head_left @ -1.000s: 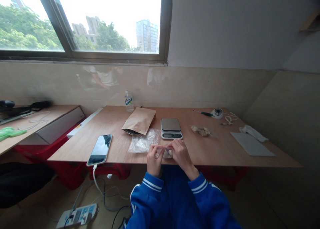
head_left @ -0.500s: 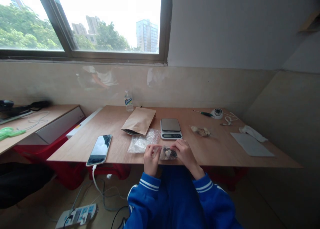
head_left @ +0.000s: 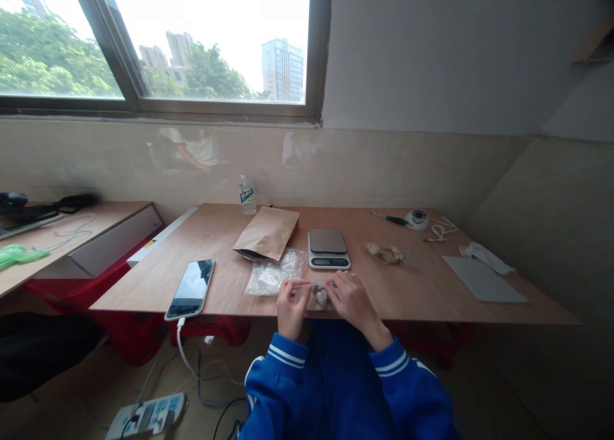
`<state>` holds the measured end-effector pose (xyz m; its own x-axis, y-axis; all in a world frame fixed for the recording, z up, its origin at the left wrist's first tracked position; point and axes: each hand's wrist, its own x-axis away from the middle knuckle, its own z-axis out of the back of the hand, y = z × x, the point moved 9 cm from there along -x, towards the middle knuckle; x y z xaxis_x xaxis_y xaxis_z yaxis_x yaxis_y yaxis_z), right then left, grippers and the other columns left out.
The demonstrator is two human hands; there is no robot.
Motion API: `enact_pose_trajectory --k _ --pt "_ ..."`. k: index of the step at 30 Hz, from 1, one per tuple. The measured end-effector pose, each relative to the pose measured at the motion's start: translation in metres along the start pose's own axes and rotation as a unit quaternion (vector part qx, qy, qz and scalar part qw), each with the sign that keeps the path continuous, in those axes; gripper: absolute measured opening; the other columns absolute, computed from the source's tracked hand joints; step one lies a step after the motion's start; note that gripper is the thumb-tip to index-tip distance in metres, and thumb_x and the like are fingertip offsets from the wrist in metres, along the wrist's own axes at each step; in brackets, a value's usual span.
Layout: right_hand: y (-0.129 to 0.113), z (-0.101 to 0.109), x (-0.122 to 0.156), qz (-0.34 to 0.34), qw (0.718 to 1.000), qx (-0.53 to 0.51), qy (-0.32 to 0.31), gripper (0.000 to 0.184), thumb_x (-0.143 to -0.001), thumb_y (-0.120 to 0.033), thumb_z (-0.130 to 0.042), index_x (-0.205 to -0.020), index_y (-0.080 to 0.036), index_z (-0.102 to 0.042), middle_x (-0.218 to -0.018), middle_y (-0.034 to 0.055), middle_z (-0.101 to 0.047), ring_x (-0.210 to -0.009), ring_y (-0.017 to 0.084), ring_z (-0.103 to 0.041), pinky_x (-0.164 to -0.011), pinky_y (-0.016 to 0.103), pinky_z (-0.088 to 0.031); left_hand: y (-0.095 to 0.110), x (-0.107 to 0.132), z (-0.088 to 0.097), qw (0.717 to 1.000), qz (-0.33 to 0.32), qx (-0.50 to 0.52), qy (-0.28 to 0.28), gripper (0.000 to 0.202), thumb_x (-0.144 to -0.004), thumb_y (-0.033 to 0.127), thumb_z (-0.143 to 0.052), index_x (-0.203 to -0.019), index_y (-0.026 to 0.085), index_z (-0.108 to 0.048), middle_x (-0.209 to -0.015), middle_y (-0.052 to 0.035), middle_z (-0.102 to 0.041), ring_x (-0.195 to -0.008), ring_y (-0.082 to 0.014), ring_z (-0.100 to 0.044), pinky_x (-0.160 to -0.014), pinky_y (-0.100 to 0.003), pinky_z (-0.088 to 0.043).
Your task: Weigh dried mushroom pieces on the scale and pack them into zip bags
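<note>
Both hands hold a small clear plastic bag with pale lumpy pieces inside, at the near edge of the wooden table. My left hand pinches the bag's left end at the top. My right hand grips the right end. Just behind the hands lie a pile of clear plastic bags and a small digital scale. A loose heap of the same pale pieces sits to the right of the scale.
A brown paper pouch and a water bottle stand further back. A phone lies at the left, cabled to a power strip on the floor. A screwdriver, a round tape and a grey sheet are at the right.
The hands spread apart along the bag's top half a second ago, then drew closer again. The bag stays at the table's near edge.
</note>
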<state>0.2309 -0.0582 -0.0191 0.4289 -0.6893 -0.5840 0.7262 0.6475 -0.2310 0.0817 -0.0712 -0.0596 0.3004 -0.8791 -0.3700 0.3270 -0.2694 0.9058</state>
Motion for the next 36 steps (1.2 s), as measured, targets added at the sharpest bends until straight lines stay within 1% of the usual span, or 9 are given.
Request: enact_pose_trajectory --k 3,5,7,12,18,21,28,33,36 --pt "-0.004 -0.002 -0.002 0.004 1.000 -0.013 0.000 0.012 -0.089 -0.027 -0.053 -0.096 -0.019 -0.059 -0.092 0.0051 -0.064 -0.086 0.021 -0.056 -0.077 0.033 -0.040 0.003 0.001 -0.002 1.000 -0.006 0.001 -0.002 0.020 -0.079 0.039 -0.061 -0.082 0.020 -0.067 -0.087 -0.0038 -0.063 -0.086 -0.0187 -0.059 -0.075 -0.031 -0.044" --pt "-0.006 -0.004 -0.004 0.014 1.000 -0.016 0.007 0.010 -0.090 -0.024 -0.052 -0.086 -0.020 -0.060 -0.084 0.0039 -0.063 -0.082 0.020 -0.056 -0.075 0.032 -0.040 0.005 0.002 -0.003 1.000 -0.010 0.002 -0.002 0.021 -0.079 0.039 -0.061 -0.081 0.020 -0.067 -0.086 -0.0040 -0.063 -0.085 -0.0188 -0.059 -0.073 -0.031 -0.044" --pt "-0.006 -0.006 -0.005 0.020 0.999 -0.022 0.023 0.017 -0.089 -0.018 -0.051 -0.074 -0.020 -0.058 -0.075 0.0021 -0.061 -0.076 0.019 -0.054 -0.072 0.031 -0.040 0.007 0.002 -0.003 1.000 -0.012 0.003 -0.001 0.020 -0.078 0.039 -0.061 -0.080 0.020 -0.068 -0.085 -0.0041 -0.064 -0.084 -0.0190 -0.059 -0.072 -0.031 -0.044" --pt "-0.003 -0.003 -0.003 0.003 0.998 -0.037 0.053 0.023 -0.088 -0.010 -0.051 -0.067 -0.020 -0.055 -0.068 0.0004 -0.058 -0.069 0.017 -0.052 -0.070 0.030 -0.038 0.013 0.004 -0.005 1.000 -0.020 0.001 -0.005 0.017 -0.079 0.035 -0.060 -0.079 0.020 -0.068 -0.085 -0.0036 -0.062 -0.083 -0.0188 -0.058 -0.073 -0.031 -0.043" --pt "0.002 -0.003 -0.001 -0.004 0.999 -0.047 0.026 0.013 -0.088 -0.029 -0.056 -0.080 -0.022 -0.063 -0.076 0.0015 -0.062 -0.076 0.019 -0.056 -0.072 0.031 -0.040 0.016 0.003 0.001 0.999 -0.032 0.007 0.012 0.015 -0.079 0.033 -0.059 -0.078 0.021 -0.068 -0.084 -0.0030 -0.061 -0.083 -0.0184 -0.057 -0.074 -0.030 -0.043" --pt "0.010 -0.003 -0.001 -0.007 0.999 -0.050 0.014 0.016 -0.086 -0.036 -0.058 -0.083 -0.022 -0.064 -0.078 0.0021 -0.063 -0.078 0.019 -0.057 -0.072 0.031 -0.041 0.015 0.002 0.004 0.999 -0.030 0.015 0.015 0.014 -0.079 0.032 -0.059 -0.077 0.021 -0.068 -0.083 -0.0027 -0.061 -0.082 -0.0183 -0.057 -0.073 -0.029 -0.043" --pt "0.015 0.004 0.002 -0.008 0.997 -0.068 0.035 0.021 -0.090 -0.025 -0.053 -0.069 -0.020 -0.058 -0.070 0.0019 -0.060 -0.071 0.018 -0.053 -0.067 0.030 -0.041 0.011 0.001 0.005 0.999 -0.016 0.029 0.009 0.011 -0.079 0.029 -0.060 -0.079 0.021 -0.067 -0.086 -0.0029 -0.063 -0.088 -0.0191 -0.057 -0.075 -0.029 -0.041" --pt "0.011 0.007 -0.002 -0.012 0.997 -0.055 0.045 0.026 -0.092 -0.022 -0.046 -0.069 -0.020 -0.056 -0.070 0.0035 -0.060 -0.071 0.019 -0.052 -0.065 0.031 -0.040 0.004 0.001 -0.001 0.995 0.029 0.098 0.001 0.022 -0.082 0.039 -0.057 -0.083 0.019 -0.065 -0.086 -0.0031 -0.064 -0.086 -0.0178 -0.059 -0.076 -0.027 -0.042" --pt "0.013 0.004 -0.001 0.004 0.997 -0.078 0.018 0.021 -0.092 -0.029 -0.050 -0.074 -0.021 -0.059 -0.074 0.0030 -0.062 -0.073 0.019 -0.055 -0.069 0.031 -0.042 -0.006 0.001 -0.004 0.985 0.087 0.151 -0.003 0.029 -0.081 0.046 -0.056 -0.081 0.018 -0.063 -0.076 -0.0010 -0.061 -0.073 -0.0150 -0.057 -0.067 -0.024 -0.043"
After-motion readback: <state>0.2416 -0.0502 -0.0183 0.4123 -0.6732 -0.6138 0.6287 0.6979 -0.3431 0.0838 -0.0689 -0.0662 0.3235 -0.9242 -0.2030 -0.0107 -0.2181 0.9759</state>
